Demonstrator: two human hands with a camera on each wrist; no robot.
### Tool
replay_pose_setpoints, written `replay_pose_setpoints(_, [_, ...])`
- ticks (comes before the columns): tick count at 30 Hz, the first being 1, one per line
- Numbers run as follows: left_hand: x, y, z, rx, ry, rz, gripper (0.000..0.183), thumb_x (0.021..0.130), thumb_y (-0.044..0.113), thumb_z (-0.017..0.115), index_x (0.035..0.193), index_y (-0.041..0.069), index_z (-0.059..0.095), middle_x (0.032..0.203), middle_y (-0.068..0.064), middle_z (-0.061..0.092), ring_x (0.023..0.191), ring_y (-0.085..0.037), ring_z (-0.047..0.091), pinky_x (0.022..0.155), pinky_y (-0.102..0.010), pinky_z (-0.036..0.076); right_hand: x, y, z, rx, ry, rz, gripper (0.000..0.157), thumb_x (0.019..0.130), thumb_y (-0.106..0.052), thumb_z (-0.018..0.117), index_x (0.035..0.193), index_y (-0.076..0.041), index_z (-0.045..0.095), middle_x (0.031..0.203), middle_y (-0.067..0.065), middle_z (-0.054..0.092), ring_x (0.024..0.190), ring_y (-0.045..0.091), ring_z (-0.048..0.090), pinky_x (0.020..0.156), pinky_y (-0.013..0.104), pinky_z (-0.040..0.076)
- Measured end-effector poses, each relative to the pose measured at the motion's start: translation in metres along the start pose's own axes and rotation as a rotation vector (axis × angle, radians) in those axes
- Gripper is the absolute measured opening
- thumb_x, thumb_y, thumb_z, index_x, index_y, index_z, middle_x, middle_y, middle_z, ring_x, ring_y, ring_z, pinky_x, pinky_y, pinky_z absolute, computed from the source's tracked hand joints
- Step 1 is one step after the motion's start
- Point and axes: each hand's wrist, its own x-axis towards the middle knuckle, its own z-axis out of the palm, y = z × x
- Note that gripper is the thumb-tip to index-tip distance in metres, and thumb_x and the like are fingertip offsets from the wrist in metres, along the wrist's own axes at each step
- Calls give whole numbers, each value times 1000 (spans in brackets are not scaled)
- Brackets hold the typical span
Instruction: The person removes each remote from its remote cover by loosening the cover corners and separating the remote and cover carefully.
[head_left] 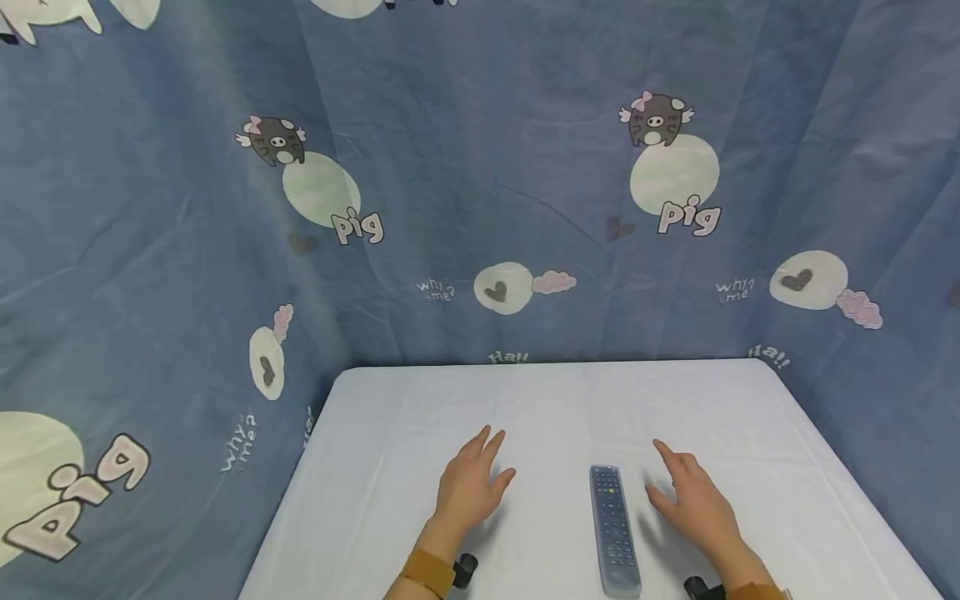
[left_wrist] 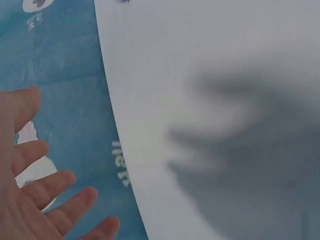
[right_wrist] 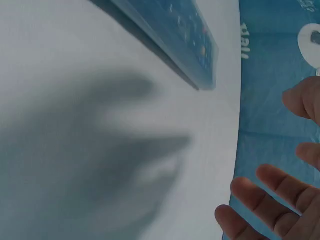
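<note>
A long remote control point(head_left: 616, 531) in a bluish clear sleeve lies on the white tabletop point(head_left: 547, 417), buttons up, between the two hands. Left of it, my left hand point(head_left: 471, 483) hovers over the table with fingers spread and nothing in it. To the right, my right hand point(head_left: 696, 504) is also raised over the surface, its thumb pointing toward the remote, holding nothing. The right wrist view catches one end of the remote point(right_wrist: 175, 37) and the spread fingers point(right_wrist: 270, 200). In the left wrist view the hand point(left_wrist: 45, 195) shows spread fingers, with its shadow on the white surface.
A blue curtain point(head_left: 480, 183) printed with cartoon pigs and words hangs behind the table and along its sides. Dark wrist cameras sit at the left wrist point(head_left: 465, 571) and the right wrist point(head_left: 703, 588).
</note>
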Motion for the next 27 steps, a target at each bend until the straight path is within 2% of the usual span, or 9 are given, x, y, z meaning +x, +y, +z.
replay_pose_setpoints(4, [1,12,10,12,-38,4,63,95,47,63,150,23,45,156,-7,45,137,-29,51,105,-50,49,-1,-4,6,-1,-27,16,72,88,-32,70,150,-9,40,122,16,61,91,25,64,67,39,55])
replay_pose_setpoints(9, [0,33,24,9,-87,49,62,95,47,64,150,23,46,155,-8,47,134,-29,54,101,-50,52,-5,-8,14,-8,-62,36,69,88,-34,70,147,-8,45,115,11,64,85,21,65,61,35,53])
replay_pose_setpoints(14, [-1,54,34,20,-135,50,61,94,47,64,147,22,49,149,-4,54,128,-26,59,97,-47,54,-7,-15,21,14,-112,57,65,89,-33,69,145,-8,47,107,6,64,75,14,58,57,31,48])
replay_pose_setpoints(17, [-1,65,40,27,-168,46,59,94,48,64,146,22,51,140,-1,60,122,-23,62,93,-42,56,-7,-18,25,26,-152,88,64,89,-33,69,144,-7,48,100,4,64,71,12,53,57,30,45])
replay_pose_setpoints(23, [1,81,51,-33,-232,33,58,92,50,65,141,20,56,121,0,71,111,-20,67,84,-38,59,-4,-21,31,43,-175,131,61,88,-34,69,139,-4,54,89,2,67,70,13,56,59,32,50])
replay_pose_setpoints(27, [1,88,59,-108,-282,4,59,90,52,68,138,19,59,101,9,72,93,-10,68,76,-33,58,-3,-21,34,77,-202,171,56,90,-32,68,136,-2,56,85,2,67,69,13,56,59,33,50])
